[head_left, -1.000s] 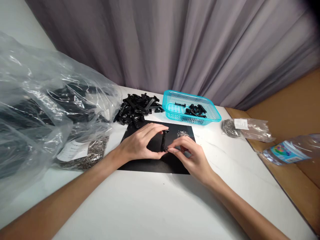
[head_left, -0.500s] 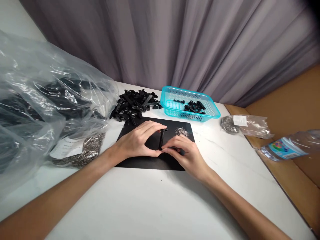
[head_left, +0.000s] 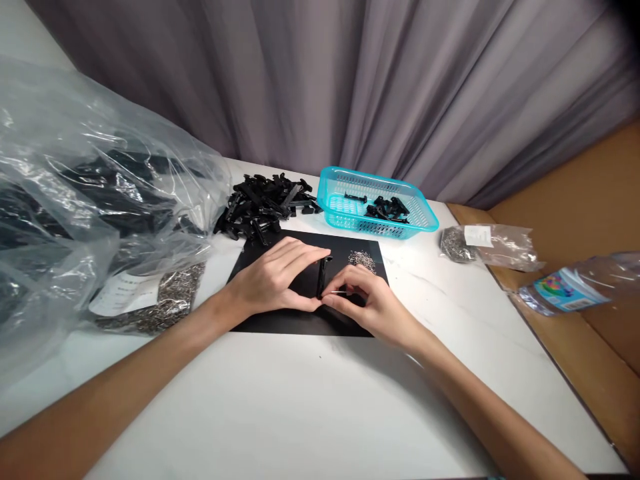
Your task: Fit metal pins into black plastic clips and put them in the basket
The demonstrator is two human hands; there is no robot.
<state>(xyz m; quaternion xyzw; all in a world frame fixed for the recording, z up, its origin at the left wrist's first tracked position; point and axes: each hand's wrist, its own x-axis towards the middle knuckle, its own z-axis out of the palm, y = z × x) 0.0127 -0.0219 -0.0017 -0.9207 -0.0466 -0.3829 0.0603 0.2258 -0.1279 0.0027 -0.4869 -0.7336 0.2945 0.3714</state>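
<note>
Over the black mat (head_left: 300, 324), my left hand (head_left: 270, 277) grips a slim black plastic part (head_left: 323, 275) by its two ends. The thumb is at the near end and the fingertips at the far end. My right hand (head_left: 377, 303) pinches a thin, shiny metal pin (head_left: 339, 292) between thumb and forefinger. Its fingertips meet the near end of the part, close to my left thumb, and hide the pin's tip. Just beyond my right hand lies a small heap of tiny metal pieces (head_left: 362, 259).
Black plastic parts (head_left: 265, 203) are piled behind the mat. A blue basket (head_left: 330, 217) holds several more. Clear bags (head_left: 170, 300) stand at left, one with metal pieces. At right are a smaller bag (head_left: 457, 245) and a plastic bottle (head_left: 565, 290) near the table's edge.
The metal pin shows more clearly between my right fingers, its angle slightly different. Both hands keep nearly the same place on the part. The whole view has shifted slightly.
</note>
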